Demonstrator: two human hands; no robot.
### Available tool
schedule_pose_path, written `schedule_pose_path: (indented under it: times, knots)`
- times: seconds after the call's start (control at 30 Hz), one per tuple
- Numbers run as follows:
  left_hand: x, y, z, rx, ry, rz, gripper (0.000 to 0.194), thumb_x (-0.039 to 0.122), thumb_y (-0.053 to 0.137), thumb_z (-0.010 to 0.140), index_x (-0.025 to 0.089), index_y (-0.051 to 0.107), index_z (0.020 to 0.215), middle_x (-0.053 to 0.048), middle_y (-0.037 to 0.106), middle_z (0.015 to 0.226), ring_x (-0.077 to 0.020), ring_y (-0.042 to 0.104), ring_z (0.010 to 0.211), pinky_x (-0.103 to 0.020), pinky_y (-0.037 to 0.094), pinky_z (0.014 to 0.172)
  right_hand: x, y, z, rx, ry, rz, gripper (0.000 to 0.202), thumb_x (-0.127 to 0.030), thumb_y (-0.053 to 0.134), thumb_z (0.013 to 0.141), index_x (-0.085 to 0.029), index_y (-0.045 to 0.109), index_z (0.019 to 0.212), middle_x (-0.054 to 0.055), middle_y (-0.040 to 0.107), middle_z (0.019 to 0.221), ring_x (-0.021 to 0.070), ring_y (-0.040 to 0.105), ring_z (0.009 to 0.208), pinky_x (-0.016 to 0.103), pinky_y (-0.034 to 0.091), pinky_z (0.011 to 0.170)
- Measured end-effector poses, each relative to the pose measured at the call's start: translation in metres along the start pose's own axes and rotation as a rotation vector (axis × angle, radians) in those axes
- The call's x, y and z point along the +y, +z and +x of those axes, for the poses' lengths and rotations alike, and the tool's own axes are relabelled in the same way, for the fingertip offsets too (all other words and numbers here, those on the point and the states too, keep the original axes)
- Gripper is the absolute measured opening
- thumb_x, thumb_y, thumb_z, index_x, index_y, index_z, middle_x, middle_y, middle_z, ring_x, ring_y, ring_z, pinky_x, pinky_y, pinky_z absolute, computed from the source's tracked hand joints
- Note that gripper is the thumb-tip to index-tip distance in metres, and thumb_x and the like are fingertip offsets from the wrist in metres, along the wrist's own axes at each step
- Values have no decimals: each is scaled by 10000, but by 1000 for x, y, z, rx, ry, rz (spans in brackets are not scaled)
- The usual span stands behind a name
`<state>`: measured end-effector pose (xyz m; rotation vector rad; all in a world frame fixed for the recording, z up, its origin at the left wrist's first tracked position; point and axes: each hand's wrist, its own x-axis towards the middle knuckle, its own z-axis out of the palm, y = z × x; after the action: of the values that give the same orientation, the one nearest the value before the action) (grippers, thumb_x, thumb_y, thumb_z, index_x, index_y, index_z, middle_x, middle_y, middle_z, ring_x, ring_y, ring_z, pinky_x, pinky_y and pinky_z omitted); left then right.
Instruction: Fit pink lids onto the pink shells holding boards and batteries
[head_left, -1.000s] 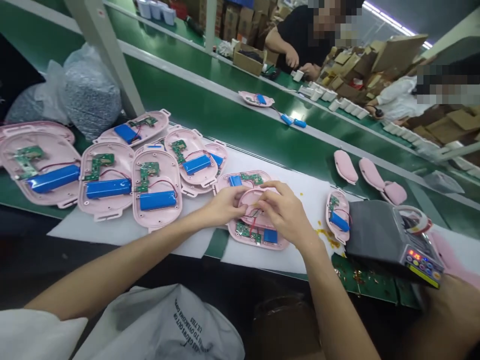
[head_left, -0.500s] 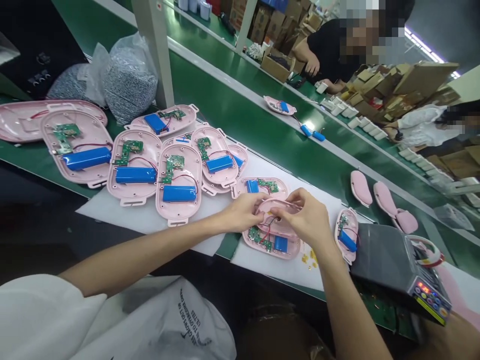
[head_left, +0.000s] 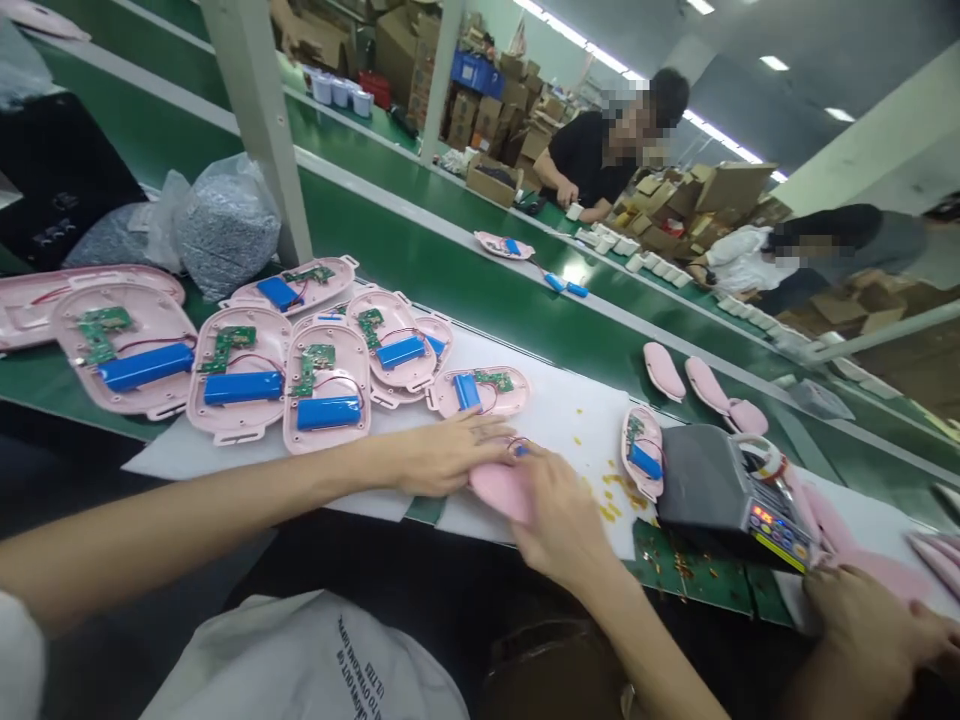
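A pink plastic shell (head_left: 501,490) is between my two hands near the front edge of the bench, its smooth outer face showing. My left hand (head_left: 450,452) holds its far left side, fingers laid across the top. My right hand (head_left: 559,510) grips the right side, its fingertips mostly hidden. Thin wires and a small blue part (head_left: 519,448) show between my fingers at the far edge. Just beyond lies an open pink shell (head_left: 491,400) with a blue battery and a green circuit board. Whatever lies under the held shell is hidden.
Several open pink shells (head_left: 327,425) with batteries and boards crowd the left. Yellow tape scraps (head_left: 611,500) lie on the white foam sheet (head_left: 562,400). At right are a grey machine (head_left: 697,490) with a red display and another person's hand (head_left: 862,610). A grey post (head_left: 259,120) stands left.
The pink shell in my hands has turned from showing its inside to showing its outer face. The open shell beneath it no longer shows. My view has swung, and another person's hands appear at lower right.
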<state>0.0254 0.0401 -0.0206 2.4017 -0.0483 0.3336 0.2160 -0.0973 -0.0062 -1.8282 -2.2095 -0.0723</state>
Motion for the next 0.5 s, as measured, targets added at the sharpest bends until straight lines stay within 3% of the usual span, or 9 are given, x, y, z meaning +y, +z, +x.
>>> schedule_pose_path:
  times: [0.03,0.1,0.2,0.3,0.4,0.43,0.5]
  knots:
    - [0,-8,0,-43,14,63,588,119,530,790,146,489,1375,-168,454,1492,-330,309,1456,-502,212,1207,-3,9,-2,-48,5,-19,631,-329,666,769,-138,485,1342,210,564,1317,362,536,1218,522,465,988]
    - [-5,-27,10,-44,-35,139,652,172,586,747,114,470,1386,-194,434,1499,-362,355,1415,-509,262,1178,-3,23,-1,-122,32,-19,883,-438,727,727,-115,352,1457,235,508,1361,391,480,1271,592,396,1058]
    - [-28,-54,43,94,-259,280,476,263,488,883,91,513,1326,-201,527,1389,-326,489,1275,-460,351,1100,12,25,0,-160,81,32,859,-477,747,694,-146,417,1415,178,569,1196,346,576,1085,539,482,955]
    - [-62,-68,85,52,-439,458,446,377,515,911,65,588,1222,-228,572,1306,-348,487,1252,-456,340,1082,53,10,13,25,246,69,844,-490,749,691,-169,439,1406,157,573,1138,314,616,972,465,534,827]
    - [-82,-72,116,-130,-432,482,342,423,652,810,106,664,940,-195,651,1122,-338,555,1120,-388,416,955,112,-5,73,282,584,59,781,-495,788,670,-101,531,1292,188,610,1072,332,641,966,504,516,851]
    - [-82,-74,121,-157,-439,443,305,415,661,795,123,650,886,-165,668,1046,-312,588,1033,-354,440,876,130,-9,102,308,677,87,719,-464,826,623,-66,584,1171,209,629,1051,336,647,983,516,504,879]
    - [-72,-77,121,-145,-500,327,269,396,624,812,151,609,924,-95,679,963,-251,618,871,-297,442,727,158,-17,157,375,762,119,582,-522,786,651,-47,612,940,202,665,1017,275,665,988,463,501,902]
